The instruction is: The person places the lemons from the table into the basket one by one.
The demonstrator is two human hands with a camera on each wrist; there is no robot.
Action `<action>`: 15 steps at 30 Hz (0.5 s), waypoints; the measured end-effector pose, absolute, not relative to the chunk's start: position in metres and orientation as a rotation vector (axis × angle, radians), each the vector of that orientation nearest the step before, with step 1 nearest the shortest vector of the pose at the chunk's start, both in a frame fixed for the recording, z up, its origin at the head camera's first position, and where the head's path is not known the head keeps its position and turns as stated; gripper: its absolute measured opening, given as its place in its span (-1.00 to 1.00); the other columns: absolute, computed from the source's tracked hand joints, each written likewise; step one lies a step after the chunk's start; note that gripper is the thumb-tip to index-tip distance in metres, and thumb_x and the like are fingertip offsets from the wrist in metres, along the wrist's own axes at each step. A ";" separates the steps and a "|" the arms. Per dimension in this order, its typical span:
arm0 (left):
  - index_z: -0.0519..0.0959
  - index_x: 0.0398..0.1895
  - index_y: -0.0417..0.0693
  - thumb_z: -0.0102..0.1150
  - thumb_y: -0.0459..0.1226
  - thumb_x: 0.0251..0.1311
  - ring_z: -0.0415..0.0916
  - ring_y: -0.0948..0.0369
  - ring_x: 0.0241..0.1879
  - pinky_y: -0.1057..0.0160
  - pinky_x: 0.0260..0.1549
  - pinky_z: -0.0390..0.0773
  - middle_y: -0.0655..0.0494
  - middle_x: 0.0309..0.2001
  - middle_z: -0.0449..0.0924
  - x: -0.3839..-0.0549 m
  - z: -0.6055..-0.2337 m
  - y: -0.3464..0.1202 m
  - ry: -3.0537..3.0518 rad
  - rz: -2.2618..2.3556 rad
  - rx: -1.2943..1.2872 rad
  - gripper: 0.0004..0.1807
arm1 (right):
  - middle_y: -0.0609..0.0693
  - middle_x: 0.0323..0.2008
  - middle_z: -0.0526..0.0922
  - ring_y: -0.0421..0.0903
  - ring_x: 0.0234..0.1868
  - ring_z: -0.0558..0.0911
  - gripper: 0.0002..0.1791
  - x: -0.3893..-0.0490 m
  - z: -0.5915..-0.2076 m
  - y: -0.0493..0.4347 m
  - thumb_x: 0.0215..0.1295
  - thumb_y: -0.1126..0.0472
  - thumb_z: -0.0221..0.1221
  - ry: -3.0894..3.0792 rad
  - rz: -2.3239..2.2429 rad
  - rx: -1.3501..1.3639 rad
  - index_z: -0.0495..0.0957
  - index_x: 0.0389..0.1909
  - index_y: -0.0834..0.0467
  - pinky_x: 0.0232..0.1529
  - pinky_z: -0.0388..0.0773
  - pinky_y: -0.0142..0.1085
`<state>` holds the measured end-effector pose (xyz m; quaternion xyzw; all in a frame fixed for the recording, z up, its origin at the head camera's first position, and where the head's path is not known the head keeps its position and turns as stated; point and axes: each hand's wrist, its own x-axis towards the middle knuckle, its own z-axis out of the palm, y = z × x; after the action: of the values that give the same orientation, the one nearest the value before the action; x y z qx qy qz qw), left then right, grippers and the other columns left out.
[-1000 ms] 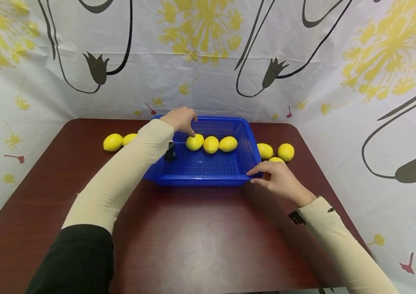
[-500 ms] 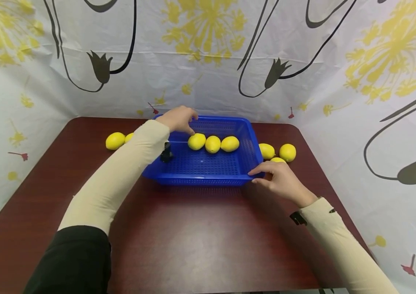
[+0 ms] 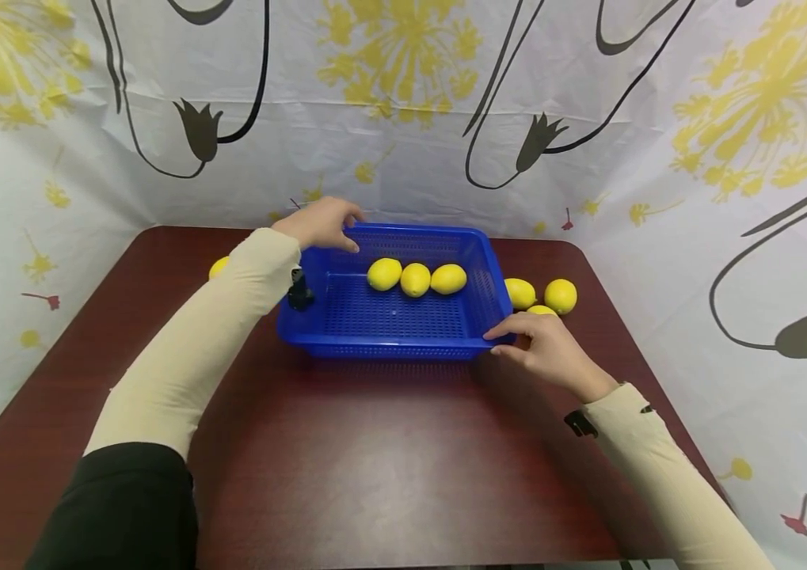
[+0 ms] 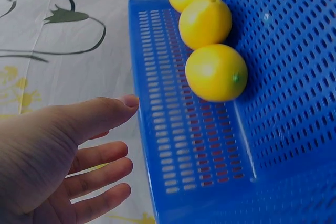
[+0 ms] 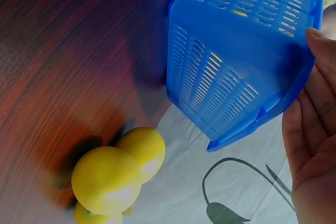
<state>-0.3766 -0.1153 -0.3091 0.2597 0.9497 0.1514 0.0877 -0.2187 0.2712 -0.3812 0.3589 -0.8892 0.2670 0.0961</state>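
A blue perforated plastic basket (image 3: 389, 343) stands on the table, with three lemons (image 3: 415, 280) in a row along its far wall. My left hand (image 3: 321, 223) hovers over the basket's far left corner, holding nothing. In the left wrist view its thumb and spread fingers (image 4: 102, 184) are at the outer side of the rim, apart from the lemons (image 4: 216, 73). At the near right corner my right hand (image 3: 544, 348) grips the basket's rim (image 5: 299, 90) between thumb and fingers.
Three more lemons (image 3: 560, 296) lie on the table right of the basket, partly behind my right hand. Another lemon (image 3: 218, 267) shows at the left past my left sleeve. A patterned white sheet (image 3: 403, 158) hangs behind the dark red wooden table (image 3: 389, 459).
My left hand has moved left, away from the lemons in the basket, and its sleeve now covers more of the lemons on the left. The right hand keeps its hold on the rim.
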 end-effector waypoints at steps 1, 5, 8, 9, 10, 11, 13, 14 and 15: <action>0.42 0.37 -0.24 0.41 -0.22 0.23 0.45 -0.11 0.22 -0.06 0.19 0.45 -0.27 0.22 0.51 -0.376 -0.308 -0.120 2.827 0.464 0.773 -0.33 | -0.15 -0.22 0.75 -0.15 -0.41 0.52 -0.72 -0.219 -0.381 0.271 0.09 0.36 0.48 -2.636 0.791 1.063 0.77 -0.16 0.07 -0.45 0.49 -0.29; 0.42 0.36 -0.28 0.41 -0.24 0.22 0.45 -0.13 0.22 -0.07 0.20 0.44 -0.29 0.22 0.51 -0.374 -0.306 -0.137 2.848 0.484 0.768 -0.33 | -0.15 -0.22 0.75 -0.19 -0.44 0.49 -0.72 -0.219 -0.382 0.270 0.08 0.36 0.48 -2.645 0.789 1.057 0.77 -0.16 0.07 -0.47 0.49 -0.28; 0.42 0.35 -0.29 0.41 -0.24 0.22 0.46 -0.15 0.21 -0.08 0.20 0.43 -0.30 0.20 0.52 -0.373 -0.305 -0.150 2.871 0.479 0.746 -0.33 | -0.15 -0.22 0.75 -0.22 -0.45 0.47 -0.72 -0.219 -0.382 0.270 0.09 0.36 0.48 -2.650 0.785 1.049 0.77 -0.16 0.08 -0.47 0.49 -0.29; 0.42 0.35 -0.30 0.40 -0.24 0.22 0.46 -0.15 0.21 -0.09 0.20 0.43 -0.31 0.21 0.52 -0.372 -0.305 -0.154 2.875 0.478 0.736 -0.33 | -0.15 -0.22 0.75 -0.21 -0.45 0.47 -0.72 -0.219 -0.381 0.270 0.09 0.36 0.48 -2.652 0.786 1.045 0.77 -0.16 0.08 -0.47 0.49 -0.29; 0.41 0.36 -0.30 0.39 -0.23 0.23 0.46 -0.15 0.21 -0.09 0.20 0.43 -0.31 0.21 0.52 -0.373 -0.305 -0.158 2.879 0.477 0.726 -0.33 | -0.15 -0.22 0.75 -0.20 -0.44 0.48 -0.72 -0.219 -0.381 0.270 0.09 0.36 0.48 -2.653 0.785 1.043 0.77 -0.16 0.08 -0.46 0.49 -0.30; 0.41 0.36 -0.30 0.39 -0.24 0.24 0.45 -0.15 0.21 -0.09 0.20 0.43 -0.31 0.21 0.52 -0.373 -0.305 -0.162 2.881 0.482 0.718 -0.34 | -0.15 -0.22 0.75 -0.18 -0.43 0.49 -0.72 -0.219 -0.381 0.270 0.09 0.36 0.48 -2.654 0.785 1.041 0.77 -0.16 0.08 -0.46 0.49 -0.30; 0.42 0.35 -0.32 0.39 -0.24 0.23 0.46 -0.16 0.19 -0.10 0.20 0.43 -0.33 0.19 0.52 -0.373 -0.306 -0.170 2.893 0.491 0.714 -0.34 | -0.15 -0.22 0.75 -0.14 -0.42 0.51 -0.72 -0.219 -0.381 0.270 0.09 0.36 0.48 -2.654 0.784 1.038 0.77 -0.16 0.07 -0.45 0.48 -0.30; 0.42 0.34 -0.33 0.39 -0.25 0.23 0.47 -0.17 0.18 -0.11 0.19 0.43 -0.34 0.19 0.52 -0.373 -0.307 -0.174 2.898 0.495 0.715 -0.35 | -0.15 -0.22 0.75 -0.13 -0.41 0.52 -0.72 -0.219 -0.381 0.270 0.09 0.36 0.48 -2.654 0.783 1.038 0.77 -0.16 0.07 -0.45 0.48 -0.30; 0.43 0.33 -0.34 0.39 -0.25 0.22 0.47 -0.17 0.18 -0.11 0.19 0.44 -0.34 0.18 0.52 -0.373 -0.308 -0.178 2.904 0.503 0.716 -0.35 | -0.15 -0.22 0.75 -0.13 -0.41 0.52 -0.72 -0.219 -0.382 0.270 0.09 0.36 0.48 -2.654 0.783 1.037 0.77 -0.16 0.07 -0.45 0.48 -0.31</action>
<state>-0.3733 -0.1784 -0.3078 0.2359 0.9560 0.1657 0.0543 -0.2186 0.2698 -0.3817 0.3494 -0.8942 0.2639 0.0931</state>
